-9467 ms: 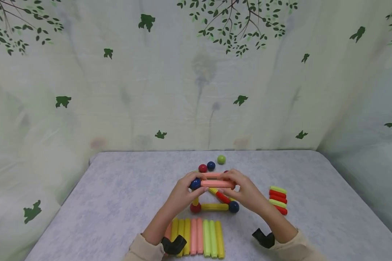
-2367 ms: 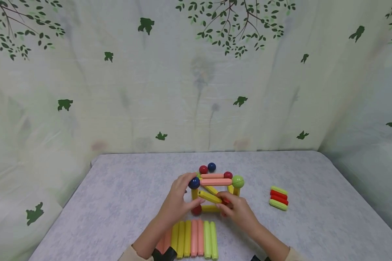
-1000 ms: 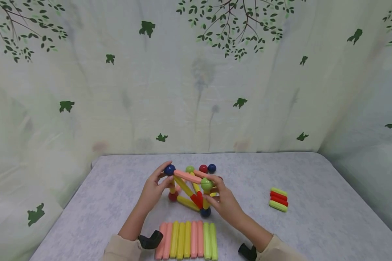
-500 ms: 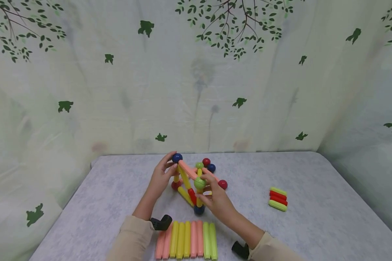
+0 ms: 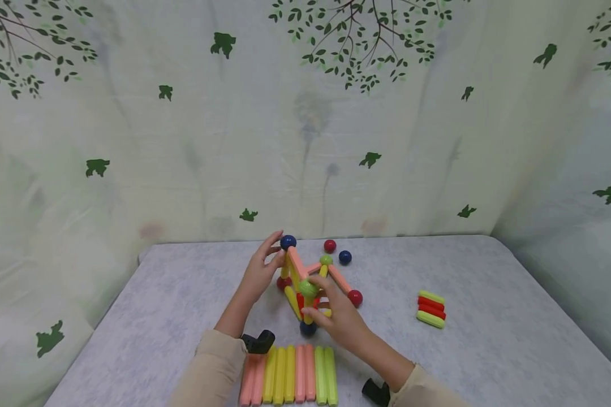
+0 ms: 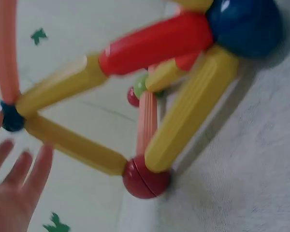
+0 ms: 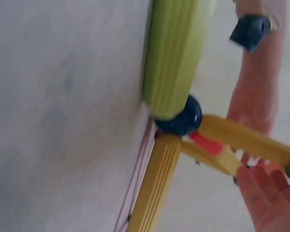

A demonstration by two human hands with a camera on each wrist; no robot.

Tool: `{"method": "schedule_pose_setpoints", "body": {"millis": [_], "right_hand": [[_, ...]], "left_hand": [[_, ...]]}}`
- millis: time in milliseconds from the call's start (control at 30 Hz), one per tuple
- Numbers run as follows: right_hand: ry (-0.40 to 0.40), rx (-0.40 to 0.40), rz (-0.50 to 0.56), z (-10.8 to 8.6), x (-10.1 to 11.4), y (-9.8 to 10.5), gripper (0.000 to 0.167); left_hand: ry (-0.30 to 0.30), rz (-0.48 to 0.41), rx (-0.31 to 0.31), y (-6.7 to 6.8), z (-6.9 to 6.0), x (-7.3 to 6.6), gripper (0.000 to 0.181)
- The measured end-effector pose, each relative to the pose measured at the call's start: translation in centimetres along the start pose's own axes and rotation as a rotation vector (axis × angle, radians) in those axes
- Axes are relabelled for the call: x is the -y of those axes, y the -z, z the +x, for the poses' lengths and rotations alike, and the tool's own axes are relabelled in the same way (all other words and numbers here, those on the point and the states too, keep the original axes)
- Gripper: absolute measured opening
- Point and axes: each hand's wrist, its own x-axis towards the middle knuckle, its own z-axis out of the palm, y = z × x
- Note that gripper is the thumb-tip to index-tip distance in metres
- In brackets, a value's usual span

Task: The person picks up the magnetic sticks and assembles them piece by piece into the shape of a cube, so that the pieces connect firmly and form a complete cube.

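Observation:
A toy frame of coloured sticks and balls stands on the table between both hands, turned at an angle. My left hand (image 5: 257, 274) pinches the blue ball (image 5: 288, 242) at its upper back corner. My right hand (image 5: 338, 316) holds the green ball (image 5: 309, 289) at the near upper corner, thumb below by an upright yellow stick (image 7: 246, 140). A pink stick (image 5: 296, 262) joins these balls. A lower blue ball (image 5: 308, 328) and a red ball (image 6: 146, 178) rest on the table. A red short stick (image 6: 157, 43) and a yellow stick form a diagonal. The right hand hides part of the frame.
A row of long pink, yellow and green sticks (image 5: 289, 375) lies in front of the frame. Short green and red sticks (image 5: 431, 309) lie at right. A loose red ball (image 5: 330, 246) and a loose blue ball (image 5: 345, 258) sit behind it. A leaf-patterned curtain (image 5: 305, 124) hangs beyond.
A green ball and a red-and-yellow diagonal have joined the frame. Over the last second both hands have turned it, the left corner moving back; the loose balls behind have shifted.

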Motion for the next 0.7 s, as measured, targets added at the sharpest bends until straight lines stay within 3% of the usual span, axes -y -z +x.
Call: {"method": "schedule_pose_setpoints", "body": {"millis": [67,133,200,300,367,467,700], "right_hand": [[0.006,-0.027,-0.027,-0.2,-0.7,0.9,0.049],[-0.022,-0.058,-0.084,-0.2,-1.7,1.9,0.039],[-0.111,-0.055,-0.155,-0.3,-2.9,2.9,0.031],[-0.263,0.079,-0.267,-0.3,-4.6,4.2,0.025],[-0.347,0.212,-0.316,-0.5,-5.6,4.8,0.026],[-0.414,0.357,-0.328,-0.7,-6.4,5.3,0.029],[-0.435,0.437,-0.304,-1.1,-6.2,5.7,0.029]], "left_hand": [[-0.054,0.107,-0.082,-0.3,-0.9,-1.1,0.038],[-0.129,0.205,-0.115,-0.8,-2.0,-2.4,0.033],[-0.205,0.274,-0.068,-1.4,-3.2,-3.7,0.03],[-0.277,0.362,0.073,-2.5,-4.6,-5.1,0.033],[-0.284,0.422,0.124,-2.9,-5.3,-5.5,0.036],[-0.281,0.464,0.143,-3.2,-5.7,-5.7,0.038],[-0.235,0.38,0.128,-2.7,-5.8,-5.2,0.033]]}}
